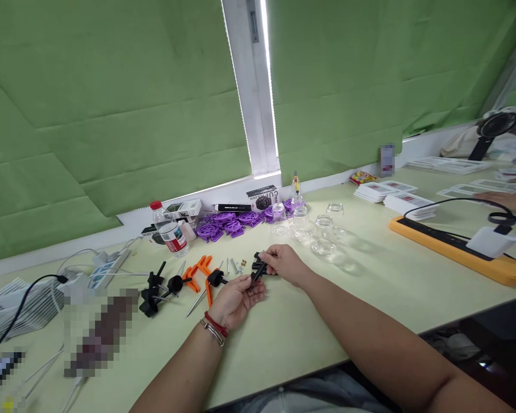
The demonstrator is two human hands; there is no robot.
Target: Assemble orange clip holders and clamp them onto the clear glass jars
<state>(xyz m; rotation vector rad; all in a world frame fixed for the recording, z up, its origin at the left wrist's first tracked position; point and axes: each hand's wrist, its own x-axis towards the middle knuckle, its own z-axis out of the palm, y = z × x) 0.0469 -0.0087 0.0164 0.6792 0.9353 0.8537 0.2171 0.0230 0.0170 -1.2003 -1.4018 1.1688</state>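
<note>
Over the middle of the table, both hands hold a black plastic part (258, 272), narrow and bar-like. My left hand (235, 304) grips its lower end between thumb and fingers, palm turned up. From above, my right hand (287, 265) pinches the upper end. More black pieces lie just behind the fingers, partly hidden. Left of the hands are orange plastic clamp pieces (204, 265), a black knob (215, 278) and a metal rod (196, 303). Several screws (234, 265) and small brass-coloured nuts (243, 263) lie beyond my left hand. Further left sits a group of black clamp parts (152, 295).
Clear glass jars (324, 235) stand beyond my right hand, beside purple plastic pieces (232, 223). A red-capped bottle (169, 232) leans at back left. Cables and a power strip (109, 268) occupy the left; an orange case (451, 252) and another person's hand (509, 201) are right.
</note>
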